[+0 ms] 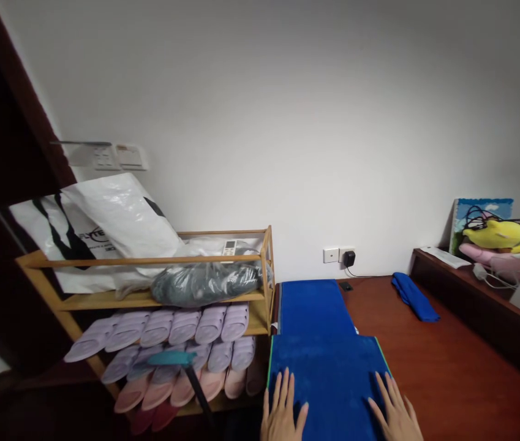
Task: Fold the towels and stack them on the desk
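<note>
A blue cloth (328, 373) with green edging, like a towel, lies flat on the reddish-brown wooden table near me. My left hand (282, 411) rests on its left side, palm down with the fingers spread. On the right edge of the same cloth lies my right hand (395, 409), also flat with fingers apart. Beyond it, a second blue cloth (315, 306) is laid out toward the wall, its near end meeting the first one. Farther right on the tabletop sits a narrow folded blue cloth (414, 297).
On the left, a wooden rack (266, 288) holds rows of slippers (184, 324), a white bag (122, 226) and a plastic-wrapped bundle (209, 285). A black plug (348, 259) is in the wall. At right, a raised ledge (475, 312) carries a yellow plush toy (501, 234) and cables.
</note>
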`<state>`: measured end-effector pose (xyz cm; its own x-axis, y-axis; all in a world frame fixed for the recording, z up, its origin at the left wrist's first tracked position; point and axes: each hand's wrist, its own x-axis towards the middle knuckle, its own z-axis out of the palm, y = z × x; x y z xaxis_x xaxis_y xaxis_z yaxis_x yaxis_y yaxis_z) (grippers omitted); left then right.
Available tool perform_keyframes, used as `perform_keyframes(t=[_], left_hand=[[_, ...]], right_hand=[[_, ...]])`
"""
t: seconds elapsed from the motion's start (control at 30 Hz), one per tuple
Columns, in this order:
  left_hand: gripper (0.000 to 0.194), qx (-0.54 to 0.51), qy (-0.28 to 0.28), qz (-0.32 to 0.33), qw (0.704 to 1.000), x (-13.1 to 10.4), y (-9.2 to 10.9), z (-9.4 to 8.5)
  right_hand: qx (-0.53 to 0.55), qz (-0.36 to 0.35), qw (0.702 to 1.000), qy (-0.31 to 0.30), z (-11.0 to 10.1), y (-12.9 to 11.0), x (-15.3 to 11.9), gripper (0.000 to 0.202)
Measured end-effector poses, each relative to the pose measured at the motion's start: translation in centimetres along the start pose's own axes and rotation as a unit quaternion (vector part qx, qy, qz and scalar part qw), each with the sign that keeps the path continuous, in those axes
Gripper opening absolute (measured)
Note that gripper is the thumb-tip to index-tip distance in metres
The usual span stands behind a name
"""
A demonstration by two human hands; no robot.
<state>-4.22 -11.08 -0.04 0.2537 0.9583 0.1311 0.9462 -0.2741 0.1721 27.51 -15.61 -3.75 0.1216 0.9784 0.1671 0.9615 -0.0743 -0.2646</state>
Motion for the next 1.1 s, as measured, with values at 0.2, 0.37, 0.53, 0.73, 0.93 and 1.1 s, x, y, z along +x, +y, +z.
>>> perform_keyframes(t=[0.2,0.37,0.53,0.73,0.93,1.1], left_hand=[[0.057,-0.007,-0.02,0.016,1.0,-0.5,-0.4,0.3],[0.057,-0.016,-0.023,0.013,1.0,-0.6,-0.2,-0.4],[0.058,-0.024,-0.04,0.008,0.999,-0.8,0.3,-1.2],[0.059,-0.012,-0.054,-0.004,0.998,-1.1,0.8,-1.8],[0.06,-0.019,-0.056,-0.009,0.998,-1.5,0.8,-1.9],[0.058,-0.025,-0.048,-0.01,0.998,-2.1,0.6,-1.8]], right_hand=[[-0.03,0.043,0.998,0.018,-0.5,0.4,-0.6,0.064],[-0.046,0.062,0.997,0.006,-0.6,-0.1,-0.5,0.07],[-0.028,0.058,0.998,-0.002,-0.6,0.3,-0.7,0.069],[-0.023,0.061,0.998,-0.005,-0.7,0.2,-0.7,0.071],[-0.032,0.065,0.997,-0.005,-0.6,0.1,-0.8,0.071],[-0.023,0.064,0.998,-0.004,-0.4,0.3,-1.2,0.071]])
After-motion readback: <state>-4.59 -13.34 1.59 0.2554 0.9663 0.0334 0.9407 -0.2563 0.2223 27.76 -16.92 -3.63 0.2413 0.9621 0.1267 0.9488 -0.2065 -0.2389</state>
